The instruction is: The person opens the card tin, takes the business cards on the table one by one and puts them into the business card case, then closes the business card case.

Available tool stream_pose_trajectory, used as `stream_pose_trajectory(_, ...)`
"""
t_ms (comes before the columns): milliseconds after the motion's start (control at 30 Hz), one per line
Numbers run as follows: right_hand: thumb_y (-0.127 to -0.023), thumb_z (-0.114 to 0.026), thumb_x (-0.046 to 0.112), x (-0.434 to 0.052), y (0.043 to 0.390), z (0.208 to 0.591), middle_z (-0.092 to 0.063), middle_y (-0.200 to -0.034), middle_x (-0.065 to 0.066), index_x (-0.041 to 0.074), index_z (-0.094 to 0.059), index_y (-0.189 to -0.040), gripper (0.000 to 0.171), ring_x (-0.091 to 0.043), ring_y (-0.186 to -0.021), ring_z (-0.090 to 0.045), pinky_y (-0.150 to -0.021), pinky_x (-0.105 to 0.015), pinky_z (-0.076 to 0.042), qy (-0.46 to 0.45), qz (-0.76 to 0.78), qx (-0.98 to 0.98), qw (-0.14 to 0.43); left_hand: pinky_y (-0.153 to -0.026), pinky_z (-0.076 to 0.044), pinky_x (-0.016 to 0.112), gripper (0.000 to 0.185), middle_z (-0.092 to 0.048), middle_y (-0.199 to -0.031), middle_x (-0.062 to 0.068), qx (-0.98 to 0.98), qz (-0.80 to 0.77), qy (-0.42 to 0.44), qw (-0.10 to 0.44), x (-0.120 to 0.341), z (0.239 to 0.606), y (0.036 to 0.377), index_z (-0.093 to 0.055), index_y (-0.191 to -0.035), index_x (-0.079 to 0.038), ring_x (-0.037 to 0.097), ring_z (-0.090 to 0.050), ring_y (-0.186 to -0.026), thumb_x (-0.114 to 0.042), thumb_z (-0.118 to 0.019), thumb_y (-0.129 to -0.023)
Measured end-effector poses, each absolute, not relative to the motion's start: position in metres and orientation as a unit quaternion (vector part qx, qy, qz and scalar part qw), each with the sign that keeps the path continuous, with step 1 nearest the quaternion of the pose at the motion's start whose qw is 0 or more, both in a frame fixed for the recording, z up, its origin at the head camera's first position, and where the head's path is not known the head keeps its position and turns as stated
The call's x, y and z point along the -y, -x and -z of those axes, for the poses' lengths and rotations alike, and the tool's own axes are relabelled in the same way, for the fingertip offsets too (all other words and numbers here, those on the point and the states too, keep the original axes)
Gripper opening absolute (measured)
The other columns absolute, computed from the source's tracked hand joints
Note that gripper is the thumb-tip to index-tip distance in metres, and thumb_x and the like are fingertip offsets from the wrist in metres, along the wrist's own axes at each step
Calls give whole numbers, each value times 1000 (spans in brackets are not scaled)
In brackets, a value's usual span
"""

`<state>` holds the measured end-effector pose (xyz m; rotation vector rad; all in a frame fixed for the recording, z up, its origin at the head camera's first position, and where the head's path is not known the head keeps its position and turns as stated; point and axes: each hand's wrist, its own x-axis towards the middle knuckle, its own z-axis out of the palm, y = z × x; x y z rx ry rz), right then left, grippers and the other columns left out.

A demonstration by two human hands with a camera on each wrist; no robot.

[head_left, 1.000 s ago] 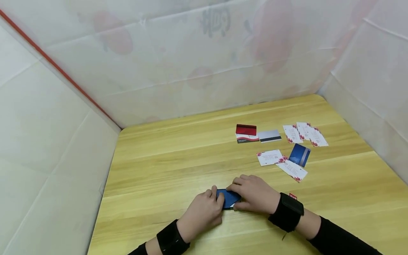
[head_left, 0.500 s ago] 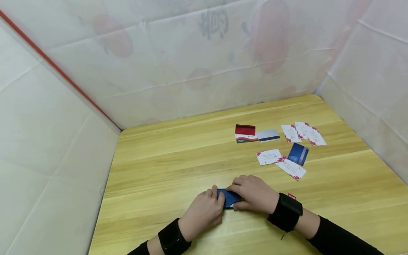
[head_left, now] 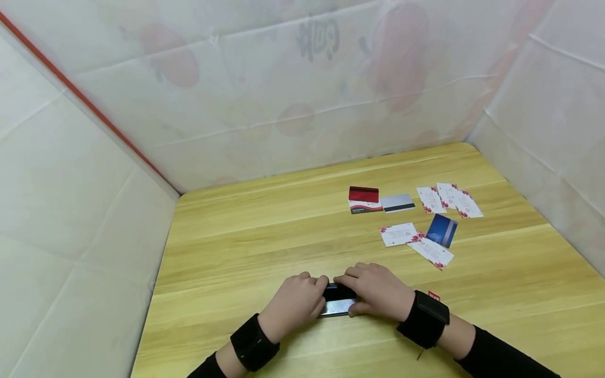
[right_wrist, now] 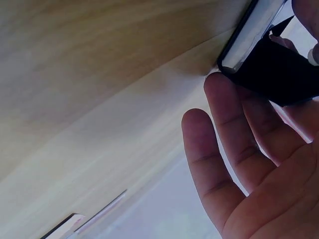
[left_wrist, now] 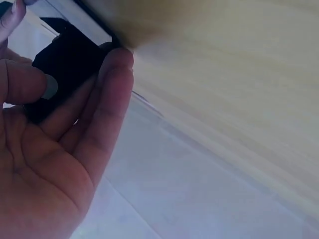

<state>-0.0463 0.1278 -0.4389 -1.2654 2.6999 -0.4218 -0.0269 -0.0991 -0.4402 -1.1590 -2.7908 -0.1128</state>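
Two hands, our left hand (head_left: 294, 303) and right hand (head_left: 378, 291), pinch the black card holder (head_left: 336, 306) on the table (head_left: 246, 252). Eight loose cards (head_left: 399, 233) lie far off, not yet picked up.

A light wooden table (head_left: 264, 236) with pale grain running left to right fills the lower half of the head view. White sheeting (head_left: 283, 94) with creases and faint reddish prints showing through closes it in at twelve o'clock, and plainer white panels stand at nine and three o'clock. A thin red stripe (head_left: 75, 93) slants down the seam from ten o'clock toward the table's far left corner. Light is soft and even.
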Motion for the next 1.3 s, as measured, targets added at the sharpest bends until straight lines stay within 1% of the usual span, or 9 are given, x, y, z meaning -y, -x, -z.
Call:
stream_pose_trajectory(133,-70,-73,50,-128,43,442,-57,-109,8,23,-40,-139,80,-8,-91,-52,-78,-36,-46,414,150,-896,50,-48,-40,24,18,-59,-67,-6,928,40,365,61,100,441,30,-57,-98,-12,10,-45,-57,-24,-52,-86)
stream_pose_trajectory(267,-68,-76,46,-128,40,446,-47,-123,6,27,-24,-145,95,-7,-87,-50,-75,-33,-47,406,172,-897,24,-49,-42,26,26,-62,-73,-2,936,33,341,77,99,444,36,-56,-109,-12,13,-48,-59,-24,-51,-86)
stream_pose_trajectory(400,-67,-77,45,-131,38,448,-42,-125,4,31,-33,-138,85,-7,-84,-49,-73,-32,-47,401,192,-896,0,-51,-45,30,34,-62,-81,0,948,14,307,83,97,445,41,-51,-119,-13,17,-54,-65,-27,-49,-87)
stream_pose_trajectory(567,-69,-74,50,-133,38,447,-40,-132,-1,29,-42,-133,74,-10,-95,-51,-77,-35,-47,408,180,-895,0,-52,-46,30,53,-62,-90,3,956,-22,279,89,98,447,45,-40,-137,-14,19,-57,-74,-29,-52,-87)
stream_pose_trajectory(800,-75,-66,55,-136,39,448,-36,-142,-6,23,-49,-133,69,-19,-114,-50,-84,-41,-45,411,144,-900,30,-50,-42,28,73,-55,-100,6,955,-35,276,102,102,454,45,-30,-145,-18,19,-50,-75,-9,-64,-81)
stream_pose_trajectory(1000,-77,-61,59,-138,41,452,-38,-142,-6,20,-52,-132,67,-23,-118,-46,-88,-45,-42,413,132,-900,47,-51,-45,30,64,-45,-128,10,954,-23,279,105,103,457,45,-43,-138,-20,23,-52,-88,-4,-66,-81)
stream_pose_trajectory(1067,-77,-60,61,-139,42,453,-40,-142,-5,21,-53,-131,67,-25,-120,-44,-90,-46,-40,412,132,-900,51,-52,-46,31,53,-41,-133,9,954,-16,282,100,104,457,45,-51,-132,-19,24,-52,-89,-11,-67,-82)
stream_pose_trajectory(1167,-76,-57,65,-139,45,454,-41,-141,-3,22,-54,-130,69,-28,-123,-40,-93,-49,-37,411,131,-901,58,-57,-48,33,38,-43,-133,5,953,-1,291,90,106,456,45,-58,-124,-19,23,-52,-91,-25,-63,-87)
stream_pose_trajectory(1300,-73,-58,67,-139,50,451,-42,-140,-1,24,-55,-129,70,-31,-126,-37,-93,-52,-35,412,129,-900,56,-73,-49,42,41,-43,-137,3,951,37,301,59,113,454,43,-58,-125,-19,25,-50,-107,-43,-48,-93)
